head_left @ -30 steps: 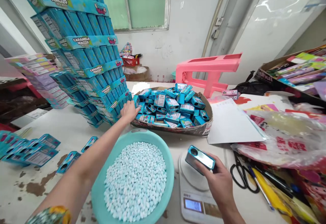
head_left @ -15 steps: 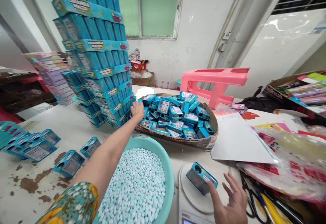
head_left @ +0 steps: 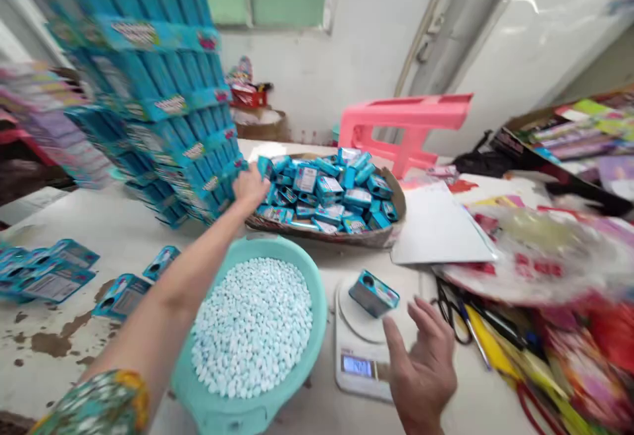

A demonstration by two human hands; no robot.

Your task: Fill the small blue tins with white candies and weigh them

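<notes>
My left hand (head_left: 251, 187) reaches to the left end of a cardboard tray (head_left: 341, 238) heaped with small blue tins (head_left: 329, 187). Its fingers are closed on a blue tin (head_left: 265, 167) at the tray's edge, partly hidden by the hand. My right hand (head_left: 421, 359), fingers apart and holding nothing, hovers over the right side of a white kitchen scale (head_left: 348, 392) with a lit display. On the scale's round plate lies another blue tin (head_left: 374, 294), a dark round hole in its end. Between my arms stands a turquoise basin (head_left: 317, 290) of pale blue and white candies (head_left: 252, 329).
Tall stacks of blue display boxes (head_left: 163, 101) rise behind my left hand. Several tins (head_left: 54, 280) lie on the left tabletop. A pink plastic stool (head_left: 406, 118) lies behind the tray. White paper (head_left: 440, 227), plastic bags (head_left: 535, 257) and scissors (head_left: 450, 313) are at right.
The view has tilted down and shifted right, bringing the scale's display into full sight. My right hand has drawn slightly away from the tin on the scale. My left hand stays by the tray's end.
</notes>
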